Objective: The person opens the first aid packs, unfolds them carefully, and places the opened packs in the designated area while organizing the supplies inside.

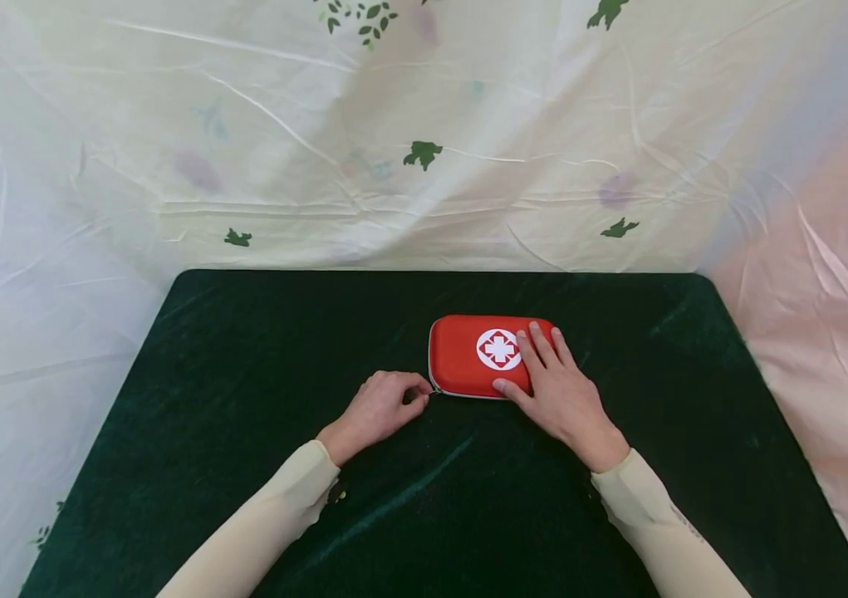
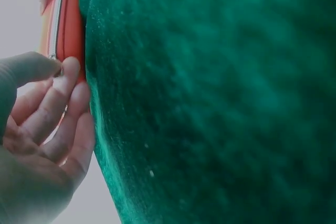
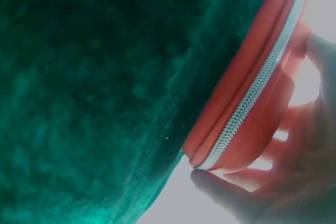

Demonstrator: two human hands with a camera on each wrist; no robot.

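A red zippered first-aid case (image 1: 461,353) with a white cross emblem (image 1: 500,349) lies flat on the dark green cloth. At its near left corner, my left hand (image 1: 384,407) pinches the small zipper pull (image 2: 58,69) between thumb and index finger; the other fingers curl loosely below. My right hand (image 1: 561,394) rests on the right part of the lid with its fingers spread, partly covering the emblem. The silver zipper (image 3: 247,103) runs along the near side with its teeth joined in the right wrist view. The case's far side is hidden.
The dark green velvety cloth (image 1: 259,332) covers a table with rounded far corners. Pale fabric (image 1: 424,100) with green leaf shapes hangs behind the table and along both sides.
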